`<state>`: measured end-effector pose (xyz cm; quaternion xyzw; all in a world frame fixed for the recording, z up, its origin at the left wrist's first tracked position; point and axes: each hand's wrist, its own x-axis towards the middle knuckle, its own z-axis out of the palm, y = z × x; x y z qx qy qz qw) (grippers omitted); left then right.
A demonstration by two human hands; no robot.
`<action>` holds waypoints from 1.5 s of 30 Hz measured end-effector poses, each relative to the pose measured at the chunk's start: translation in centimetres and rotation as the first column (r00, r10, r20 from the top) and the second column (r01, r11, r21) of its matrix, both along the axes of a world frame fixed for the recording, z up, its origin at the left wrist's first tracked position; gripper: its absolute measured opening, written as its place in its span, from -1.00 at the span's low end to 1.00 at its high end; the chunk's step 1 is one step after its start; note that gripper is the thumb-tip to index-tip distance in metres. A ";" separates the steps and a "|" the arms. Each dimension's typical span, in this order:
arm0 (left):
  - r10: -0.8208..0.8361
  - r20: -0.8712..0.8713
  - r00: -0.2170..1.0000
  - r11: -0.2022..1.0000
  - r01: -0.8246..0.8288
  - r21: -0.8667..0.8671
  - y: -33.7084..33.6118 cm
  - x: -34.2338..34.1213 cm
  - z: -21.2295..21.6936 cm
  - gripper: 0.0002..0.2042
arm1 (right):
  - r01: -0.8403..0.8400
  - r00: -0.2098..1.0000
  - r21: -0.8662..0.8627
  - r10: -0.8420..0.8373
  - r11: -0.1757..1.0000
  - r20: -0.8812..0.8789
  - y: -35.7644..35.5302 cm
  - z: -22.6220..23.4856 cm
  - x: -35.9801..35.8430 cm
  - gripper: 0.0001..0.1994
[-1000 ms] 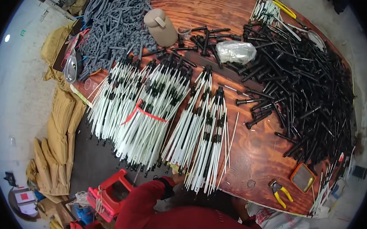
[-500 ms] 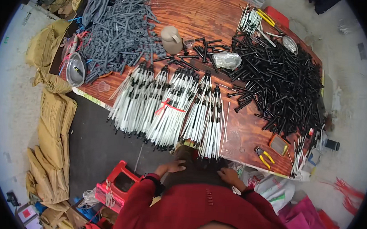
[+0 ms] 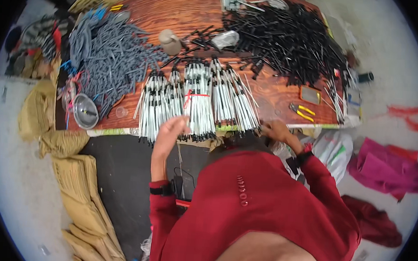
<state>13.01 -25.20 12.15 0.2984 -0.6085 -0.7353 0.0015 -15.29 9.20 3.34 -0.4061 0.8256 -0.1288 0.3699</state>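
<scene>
Several bundles of thin white rods with black ends [image 3: 156, 108] lie side by side along the table's near edge. A red tie [image 3: 197, 95] goes round the middle bundle. Over the lower ends of the bundles is my left hand [image 3: 173, 127], its fingers loosely bent and slightly blurred, with nothing visible in them. My right hand [image 3: 278, 130] is at the table edge, just right of the rightmost rods [image 3: 243, 108]; its fingers are apart and point toward the rod ends. Whether the fingertips touch the rods I cannot tell.
Grey plastic parts [image 3: 113, 57] are heaped at left, black ones [image 3: 291, 40] at right. A beige jug [image 3: 169, 42] stands between. Yellow-handled pliers [image 3: 303, 112] and a small framed tray [image 3: 310, 94] lie at right. A clear bowl [image 3: 84, 111] sits at left; brown sacks [image 3: 78, 189] lie below.
My body has leaned toward the table. Both hands have left my lap and come up to the table edge, the left one over the rods, the right one beside them.
</scene>
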 end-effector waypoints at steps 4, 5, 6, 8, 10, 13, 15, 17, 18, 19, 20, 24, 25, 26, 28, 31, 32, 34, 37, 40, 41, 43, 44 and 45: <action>0.047 0.022 0.999 0.736 -0.020 -0.676 0.1 -5.0 -1.9 -0.45 | 0.133 0.977 -0.163 -0.157 0.978 -0.147 -3.9 2.2 -1.4 -0.62; 0.049 0.056 0.997 0.494 0.024 -0.869 0.2 -5.9 -2.8 -0.35 | 0.183 0.957 -0.160 -0.213 0.970 -0.198 -5.1 2.7 -1.7 -0.59; 0.048 0.048 0.998 0.485 0.018 -0.874 0.6 -6.8 -4.0 -0.35 | 0.183 0.955 -0.171 -0.217 0.968 -0.203 -6.1 2.5 -2.1 -0.59; 0.134 0.224 0.965 0.535 0.120 -0.836 1.8 -8.4 -6.7 -0.14 | 0.199 0.897 -0.391 -0.327 0.899 -0.296 -7.8 1.0 -2.6 -0.53; 0.170 0.324 0.931 0.552 0.182 -0.814 2.6 -9.1 -8.2 -0.03 | 0.207 0.864 -0.502 -0.398 0.840 -0.310 -9.3 -0.3 -3.1 -0.49; 0.258 0.337 0.906 0.513 0.167 -0.842 4.5 -9.7 -8.7 0.12 | 0.186 0.982 -0.016 -0.186 0.982 -0.018 -10.6 -1.2 -3.9 -0.49; 0.260 0.324 0.910 0.553 0.135 -0.822 4.2 -10.0 -8.4 0.12 | 0.224 0.974 -0.006 -0.223 0.975 0.049 -11.1 -1.0 -4.3 -0.48; 0.281 0.275 0.920 0.628 0.041 -0.777 3.7 -9.7 -8.0 0.11 | 0.285 0.946 0.019 -0.284 0.958 0.153 -11.4 -0.4 -4.9 -0.44; 0.284 0.286 0.915 0.620 0.052 -0.783 3.0 -9.2 -8.2 0.11 | 0.284 0.944 0.014 -0.282 0.959 0.171 -11.5 -1.5 -5.3 -0.44; 0.263 0.189 0.946 0.660 -0.034 -0.750 2.3 -8.4 -9.0 0.10 | 0.291 0.945 -0.123 -0.265 0.949 0.194 -11.7 -3.7 -6.0 -0.42; 0.247 0.086 0.965 0.698 -0.116 -0.707 1.8 -7.6 -9.3 0.10 | 0.298 0.945 -0.258 -0.246 0.919 0.214 -11.9 -5.3 -6.4 -0.41; 0.349 0.058 0.935 0.896 -0.315 -0.312 1.6 -6.5 -6.9 0.06 | 0.213 0.961 -0.307 -0.142 0.928 0.237 -13.6 -6.3 -7.4 -0.42; 0.344 0.058 0.937 0.897 -0.310 -0.316 1.8 -6.4 -6.8 0.06 | 0.161 0.966 -0.264 -0.097 0.951 0.240 -13.8 -6.0 -7.8 -0.43; 0.376 -0.010 0.927 0.908 -0.370 -0.196 2.1 -5.4 -6.5 0.03 | 0.161 0.965 -0.267 -0.094 0.950 0.245 -13.7 -5.3 -7.8 -0.43; 0.458 -0.133 0.879 0.889 -0.454 0.059 2.3 -3.9 -6.2 -0.02 | 0.063 0.993 -0.314 -0.026 0.947 0.119 -13.6 -3.6 -7.6 -0.51; 0.451 -0.195 0.871 0.890 -0.420 0.180 1.7 -2.6 -6.5 -0.07 | 0.036 0.995 -0.417 -0.070 0.908 -0.065 -12.6 -1.4 -6.6 -0.51; 0.446 -0.230 0.865 0.887 -0.393 0.241 1.4 -2.3 -6.9 -0.09 | 0.049 0.972 -0.500 -0.157 0.864 -0.177 -12.1 -0.8 -6.3 -0.48; 0.495 -0.203 0.845 0.864 -0.455 0.215 0.4 -0.3 -9.5 -0.11 | 0.064 0.916 -0.585 -0.281 0.808 -0.287 -12.2 0.9 -5.5 -0.44; 0.507 -0.171 0.845 0.855 -0.467 0.225 -0.4 0.4 -12.8 -0.18 | -0.030 0.998 -0.708 -0.014 0.706 -0.056 -14.7 -0.3 -3.0 -0.45; 0.400 -0.273 0.875 0.894 -0.307 0.325 0.0 1.5 -12.1 -0.23 | 0.026 0.866 -0.500 0.231 0.866 0.444 -17.5 2.9 0.8 -0.23; 0.424 -0.260 0.868 0.863 -0.299 0.408 -1.1 4.0 -13.8 -0.24 | -0.080 0.806 -0.622 0.417 0.779 0.419 -19.3 2.4 2.6 -0.20; 0.340 -0.298 0.892 0.892 -0.205 0.403 -2.1 5.0 -14.4 -0.20 | -0.051 0.646 -0.659 0.528 0.750 0.551 -22.1 -0.2 7.1 -0.18; 0.291 -0.311 0.905 0.900 -0.149 0.409 -2.6 4.6 -14.5 -0.21 | 0.009 0.589 -0.759 0.610 0.651 0.530 -22.2 0.3 8.1 -0.17; 0.249 -0.324 0.913 0.907 -0.102 0.409 -2.7 4.0 -13.7 -0.22 | 0.026 0.625 -0.756 0.579 0.654 0.523 -22.3 0.3 8.9 -0.17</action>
